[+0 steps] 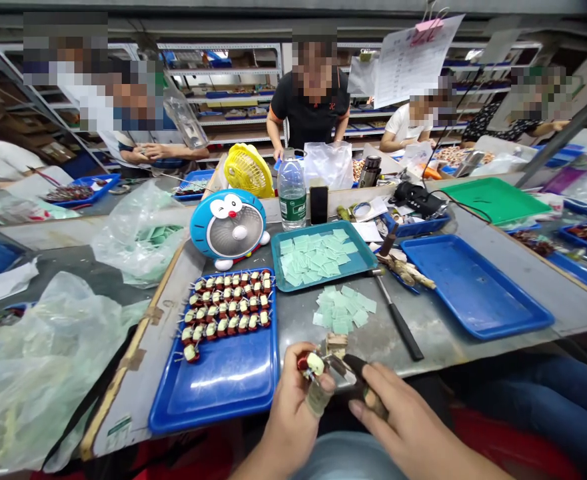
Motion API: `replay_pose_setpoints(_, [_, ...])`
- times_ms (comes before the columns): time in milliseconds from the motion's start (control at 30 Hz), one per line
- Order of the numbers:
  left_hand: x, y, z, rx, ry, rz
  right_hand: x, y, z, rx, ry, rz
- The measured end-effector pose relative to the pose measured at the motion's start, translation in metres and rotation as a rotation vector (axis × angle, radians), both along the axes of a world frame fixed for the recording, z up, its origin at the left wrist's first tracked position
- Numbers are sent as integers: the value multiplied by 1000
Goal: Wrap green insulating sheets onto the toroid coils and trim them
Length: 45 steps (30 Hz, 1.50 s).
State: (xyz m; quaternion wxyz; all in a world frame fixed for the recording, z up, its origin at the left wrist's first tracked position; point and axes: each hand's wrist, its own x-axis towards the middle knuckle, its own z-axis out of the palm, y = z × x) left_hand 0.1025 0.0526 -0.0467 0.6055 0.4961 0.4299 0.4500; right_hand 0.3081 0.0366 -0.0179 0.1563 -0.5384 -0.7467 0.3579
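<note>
My left hand [299,400] is closed around a small wound coil [314,364] with dark red winding and a pale yellow top. Tape or a cover wraps its thumb. Close on the right, my right hand [390,403] grips a dark-handled tool [356,368] whose metal end points at the coil; its exact kind is partly hidden by my fingers. A small wooden block [336,345] is at the bench edge just beyond both hands. Similar coils [226,305] stand in rows in a blue tray [218,393] to the left.
Pale green sheets lie in a pile [343,308] and in a teal tray [279,277]. A black-handled tool [403,327] rests right of them. Another blue tray [483,287] is farther right. A blue fan [229,227], water bottle [292,190] and phone [318,205] stand behind. Several people sit opposite.
</note>
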Motion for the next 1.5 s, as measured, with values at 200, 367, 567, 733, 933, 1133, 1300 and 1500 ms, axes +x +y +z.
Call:
replay_pose_setpoints(200, [3, 0, 0, 46, 83, 22, 4, 3, -2, 18, -32, 35])
replay_pose_setpoints(367, [-8, 5, 20, 62, 110, -190, 10, 7, 2, 74, -98, 66])
replay_pose_setpoints(567, [-21, 13, 26, 181, 307, -248, 13, 15, 20, 14, -98, 93])
replay_pose_setpoints(733, [-18, 13, 19, 252, 331, -210, 12, 15, 23, 12, -124, 106])
replay_pose_setpoints(933, [-12, 5, 16, 395, 374, -112, 11, 12, 27, -41, -133, 97])
replay_pose_setpoints(1133, [-7, 3, 19, 422, 452, -91, 15, 10, 25, -11, -192, 99])
replay_pose_setpoints(1300, [1, 1, 19, 345, 429, -57, 24, 14, 6, 397, -445, 87])
replay_pose_setpoints(1500, [-4, 5, 18, 357, 404, -152, 23, 8, 14, 135, -320, 104])
